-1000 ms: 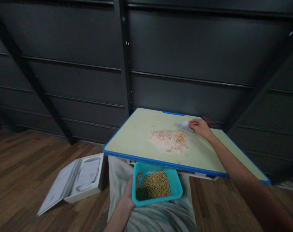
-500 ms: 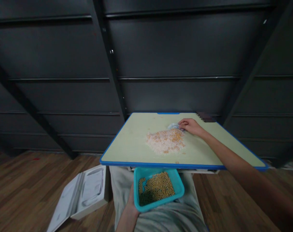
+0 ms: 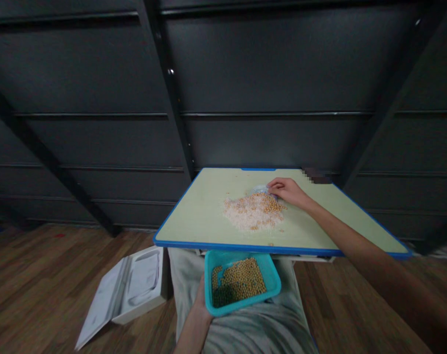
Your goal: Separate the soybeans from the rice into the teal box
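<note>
My left hand grips the left side of a turquoise plastic basket, held over my lap below the table edge. Inside it lie many yellow soybeans. My right hand is over the table with its fingers pinched on a translucent plastic piece, whose exact kind I cannot make out. That piece lies flat at the far side of a pile of white rice. More soybeans are mixed into the pile, thickest at its right, just below my right fingers.
The pale green table has a blue rim. At its far right corner lies a dark, pixelated object. An open white box stands on the wooden floor at the left. Dark panels rise behind the table.
My right hand has shifted slightly left with the plastic piece, and soybeans at the pile's right side have spread a little. The left hand and the basket stay in place.
</note>
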Available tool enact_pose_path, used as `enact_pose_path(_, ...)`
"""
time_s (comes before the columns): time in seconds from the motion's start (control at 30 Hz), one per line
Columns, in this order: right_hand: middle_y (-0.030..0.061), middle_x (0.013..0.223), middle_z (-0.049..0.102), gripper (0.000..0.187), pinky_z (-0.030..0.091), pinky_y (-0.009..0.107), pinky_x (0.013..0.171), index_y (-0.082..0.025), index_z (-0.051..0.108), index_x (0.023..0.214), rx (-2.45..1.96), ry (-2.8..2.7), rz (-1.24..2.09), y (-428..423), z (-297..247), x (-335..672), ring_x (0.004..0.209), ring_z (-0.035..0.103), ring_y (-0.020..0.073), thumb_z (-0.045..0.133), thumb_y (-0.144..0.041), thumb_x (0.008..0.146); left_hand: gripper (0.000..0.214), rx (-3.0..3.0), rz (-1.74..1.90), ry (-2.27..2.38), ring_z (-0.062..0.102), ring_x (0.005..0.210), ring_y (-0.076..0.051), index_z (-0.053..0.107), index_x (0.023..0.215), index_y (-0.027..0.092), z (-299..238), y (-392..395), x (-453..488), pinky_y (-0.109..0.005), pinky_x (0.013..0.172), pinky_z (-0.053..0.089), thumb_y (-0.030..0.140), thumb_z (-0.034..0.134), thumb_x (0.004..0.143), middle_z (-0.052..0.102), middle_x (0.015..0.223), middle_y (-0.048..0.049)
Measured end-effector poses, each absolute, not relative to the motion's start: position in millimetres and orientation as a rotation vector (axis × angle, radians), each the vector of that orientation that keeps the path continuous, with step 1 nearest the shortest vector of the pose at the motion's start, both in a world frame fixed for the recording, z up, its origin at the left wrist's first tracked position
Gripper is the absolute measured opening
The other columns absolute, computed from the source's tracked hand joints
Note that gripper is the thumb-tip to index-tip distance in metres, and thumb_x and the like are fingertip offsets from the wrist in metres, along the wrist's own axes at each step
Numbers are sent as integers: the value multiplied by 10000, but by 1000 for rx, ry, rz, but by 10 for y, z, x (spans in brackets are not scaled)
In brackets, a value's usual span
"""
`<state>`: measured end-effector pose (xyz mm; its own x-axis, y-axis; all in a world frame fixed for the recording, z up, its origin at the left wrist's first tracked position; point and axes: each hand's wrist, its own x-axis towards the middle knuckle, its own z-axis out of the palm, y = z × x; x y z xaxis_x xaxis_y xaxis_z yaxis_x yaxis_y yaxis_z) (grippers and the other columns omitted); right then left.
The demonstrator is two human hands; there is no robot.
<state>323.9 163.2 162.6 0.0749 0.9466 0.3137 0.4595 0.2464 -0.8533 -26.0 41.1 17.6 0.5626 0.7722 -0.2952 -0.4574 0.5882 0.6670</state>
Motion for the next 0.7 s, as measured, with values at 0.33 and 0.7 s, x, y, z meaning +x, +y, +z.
enact_pose_path(0.33, 106, 857, 826, 199, 629, 390, 757, -201, 792, 885, -1302, -1597, 695, 1520, 1677, 3086, 782, 776, 243, 835, -356, 768, 901, 665, 835, 621, 519, 1553, -545, 690, 1509, 402, -44, 434, -323, -699, 1275, 421, 615, 921, 664, 753, 1528, -56)
enact_pose_path(0.7, 81, 883, 836, 154, 619, 400, 809, -236, 796, 944, -1224, -1736, 768, 1358, 1744, 2948, 849, 785, 243, 805, -316, 813, 848, 586, 827, 660, 521, 1563, -517, 622, 1580, 412, 106, 402, -270, -713, 1313, 341, 599, 805, 774, 764, 1510, -49)
